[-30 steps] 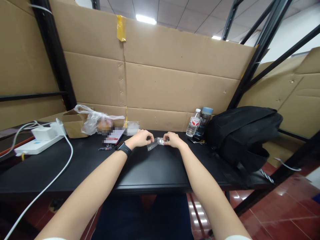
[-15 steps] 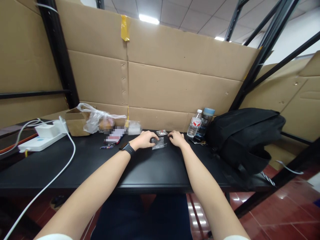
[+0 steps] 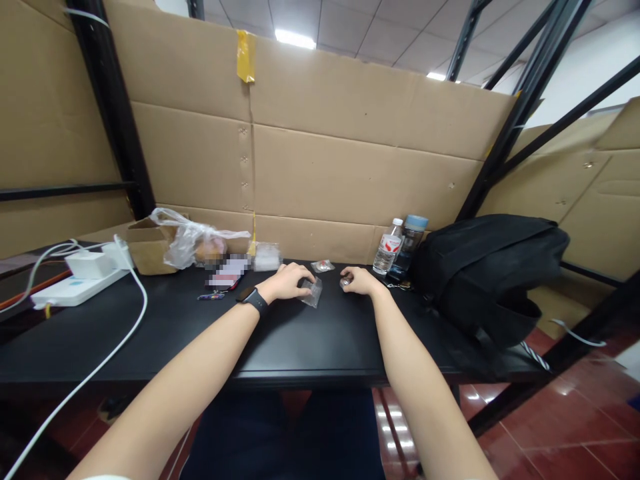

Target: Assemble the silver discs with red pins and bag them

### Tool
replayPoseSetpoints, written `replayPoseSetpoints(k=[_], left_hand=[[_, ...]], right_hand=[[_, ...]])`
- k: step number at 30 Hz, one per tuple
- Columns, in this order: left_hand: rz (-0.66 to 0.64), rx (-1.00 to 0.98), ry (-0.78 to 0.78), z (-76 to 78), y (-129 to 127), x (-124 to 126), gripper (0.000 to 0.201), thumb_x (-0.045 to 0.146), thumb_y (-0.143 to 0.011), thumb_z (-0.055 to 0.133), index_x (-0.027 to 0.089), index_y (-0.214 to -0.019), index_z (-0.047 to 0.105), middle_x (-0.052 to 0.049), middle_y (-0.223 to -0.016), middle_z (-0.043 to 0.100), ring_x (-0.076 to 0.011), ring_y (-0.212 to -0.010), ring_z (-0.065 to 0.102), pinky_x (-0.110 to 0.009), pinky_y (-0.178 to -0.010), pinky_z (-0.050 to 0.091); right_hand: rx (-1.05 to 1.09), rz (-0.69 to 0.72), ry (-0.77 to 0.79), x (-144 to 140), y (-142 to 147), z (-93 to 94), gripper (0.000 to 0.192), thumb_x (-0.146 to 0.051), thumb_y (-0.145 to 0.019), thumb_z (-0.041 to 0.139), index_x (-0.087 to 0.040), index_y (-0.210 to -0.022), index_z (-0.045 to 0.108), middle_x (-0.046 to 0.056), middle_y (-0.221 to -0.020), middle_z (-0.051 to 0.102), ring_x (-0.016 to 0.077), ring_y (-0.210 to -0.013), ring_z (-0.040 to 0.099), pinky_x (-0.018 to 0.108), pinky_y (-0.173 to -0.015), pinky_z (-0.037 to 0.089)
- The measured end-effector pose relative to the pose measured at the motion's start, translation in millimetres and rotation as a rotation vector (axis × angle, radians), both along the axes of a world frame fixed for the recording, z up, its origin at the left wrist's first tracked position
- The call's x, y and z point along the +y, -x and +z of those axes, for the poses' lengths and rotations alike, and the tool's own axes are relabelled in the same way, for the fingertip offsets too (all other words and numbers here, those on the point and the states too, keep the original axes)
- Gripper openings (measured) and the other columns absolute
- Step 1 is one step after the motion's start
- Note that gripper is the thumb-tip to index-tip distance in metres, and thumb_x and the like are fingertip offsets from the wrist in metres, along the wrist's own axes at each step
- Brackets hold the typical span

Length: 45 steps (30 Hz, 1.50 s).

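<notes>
My left hand (image 3: 289, 281), with a dark watch on its wrist, pinches the edge of a small clear plastic bag (image 3: 313, 295) between thumb and fingers. The bag hangs tilted just over the black table (image 3: 320, 347). My right hand (image 3: 364, 281) is closed on a small shiny object (image 3: 345, 281); fingers cover most of it and its kind cannot be made out. Behind and between both hands lies a flat clear packet (image 3: 323, 266) with something small and red in it.
Left of my hands are a stack of clear bags (image 3: 267, 257), a phone (image 3: 229, 272), a plastic carrier bag (image 3: 183, 237), a cardboard box (image 3: 147, 247) and a white power strip (image 3: 75, 288). At right stand a water bottle (image 3: 389, 250), a blue-capped bottle (image 3: 411, 243) and a black backpack (image 3: 485, 273).
My right hand has closed on the small shiny object and turned inward. The clear bag in my left hand has tilted and shifted slightly left. The red-marked packet stays in place.
</notes>
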<state>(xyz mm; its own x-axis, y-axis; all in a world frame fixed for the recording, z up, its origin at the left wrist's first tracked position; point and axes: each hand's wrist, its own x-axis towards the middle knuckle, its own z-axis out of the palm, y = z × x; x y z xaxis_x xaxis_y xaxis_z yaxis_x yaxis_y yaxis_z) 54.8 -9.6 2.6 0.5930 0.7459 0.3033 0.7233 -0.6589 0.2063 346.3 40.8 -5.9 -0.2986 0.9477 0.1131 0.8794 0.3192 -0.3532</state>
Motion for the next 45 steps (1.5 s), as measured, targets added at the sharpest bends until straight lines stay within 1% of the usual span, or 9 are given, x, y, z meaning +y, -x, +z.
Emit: replayPoseSetpoints(k=[5,9,12,17,22,28,37,41,45], left_hand=[[0.013,0.102,0.043,-5.4,3,5,0.033,0.037,-0.079,0.075,0.031,-0.112,0.075,-0.005,-0.123,0.07,-0.0318,-0.122,0.055,-0.041,-0.099,0.041],[-0.017,0.156,0.089,-6.1,2,3,0.03,0.032,-0.08,0.074,0.035,-0.111,0.076,-0.004,-0.113,0.073,-0.0295,-0.117,0.058,-0.039,-0.098,0.041],[-0.044,0.135,0.071,-7.6,1,3,0.04,0.02,-0.08,0.07,0.038,-0.116,0.074,-0.003,-0.118,0.072,-0.0278,-0.119,0.058,-0.039,-0.1,0.041],[-0.108,0.097,0.046,-15.6,-1,7,0.054,0.0,-0.078,0.051,0.039,-0.106,0.077,0.001,-0.119,0.074,-0.0229,-0.119,0.06,-0.037,-0.103,0.037],[-0.067,0.113,0.061,-20.7,-4,12,0.066,-0.004,-0.072,0.044,0.039,-0.111,0.075,-0.001,-0.126,0.071,-0.0239,-0.133,0.053,-0.044,-0.107,0.032],[-0.026,0.079,-0.009,-16.4,-1,11,0.056,0.001,-0.072,0.046,0.032,-0.107,0.076,-0.005,-0.12,0.073,-0.0252,-0.125,0.056,-0.042,-0.104,0.037],[0.144,0.006,-0.049,-2.3,38,26,0.038,0.012,-0.08,0.053,0.029,-0.102,0.078,-0.005,-0.11,0.077,-0.0254,-0.106,0.067,-0.036,-0.098,0.046],[0.174,0.071,0.027,3.6,59,27,0.031,0.021,-0.078,0.059,0.026,-0.102,0.078,-0.005,-0.104,0.078,-0.0233,-0.097,0.071,-0.031,-0.09,0.05],[0.172,0.056,0.043,4.0,61,25,0.028,0.036,-0.085,0.057,0.024,-0.099,0.078,-0.007,-0.101,0.079,-0.0229,-0.093,0.071,-0.028,-0.085,0.051]], right_hand=[[0.029,0.126,0.074,-5,18,2.1,0.059,-0.035,-0.069,0.084,-0.019,-0.124,0.068,0.007,-0.11,0.075,0.0206,-0.094,0.071,0.027,-0.087,0.051],[0.096,0.123,-0.085,3,38,-0.7,0.052,-0.055,-0.102,0.037,-0.022,-0.129,0.067,0.011,-0.136,0.065,0.0247,-0.125,0.06,0.038,-0.107,0.043],[0.053,0.078,-0.049,9,52,-1.9,0.063,-0.062,-0.103,0.017,-0.034,-0.141,0.058,0.005,-0.153,0.052,0.0307,-0.144,0.042,0.055,-0.115,0.031],[-0.042,-0.06,0.103,12,48,-4.0,0.074,-0.079,-0.094,0.015,-0.042,-0.151,0.045,0.002,-0.161,0.04,0.0416,-0.149,0.03,0.073,-0.113,0.016],[-0.019,-0.206,0.076,11,26,-3.9,0.076,-0.075,-0.095,0.013,-0.035,-0.148,0.05,0.007,-0.159,0.042,0.0443,-0.146,0.031,0.074,-0.112,0.016],[0.02,-0.006,0.065,13,47,-2.4,0.072,-0.072,-0.097,0.007,-0.041,-0.153,0.042,-0.001,-0.165,0.031,0.0349,-0.152,0.023,0.068,-0.117,0.013],[-0.119,-0.201,0.072,16,35,-1.4,0.081,-0.08,-0.092,0.012,-0.036,-0.147,0.053,0.007,-0.164,0.033,0.0446,-0.151,0.019,0.073,-0.114,0.005],[-0.099,-0.313,0.002,12,12,0.0,0.067,-0.069,-0.097,0.029,-0.03,-0.147,0.053,0.013,-0.16,0.038,0.0457,-0.148,0.026,0.073,-0.112,0.017],[0.009,-0.056,-0.017,3,1,8.5,0.053,-0.045,-0.089,0.065,-0.021,-0.136,0.063,0.015,-0.143,0.058,0.0327,-0.131,0.054,0.047,-0.111,0.04]])
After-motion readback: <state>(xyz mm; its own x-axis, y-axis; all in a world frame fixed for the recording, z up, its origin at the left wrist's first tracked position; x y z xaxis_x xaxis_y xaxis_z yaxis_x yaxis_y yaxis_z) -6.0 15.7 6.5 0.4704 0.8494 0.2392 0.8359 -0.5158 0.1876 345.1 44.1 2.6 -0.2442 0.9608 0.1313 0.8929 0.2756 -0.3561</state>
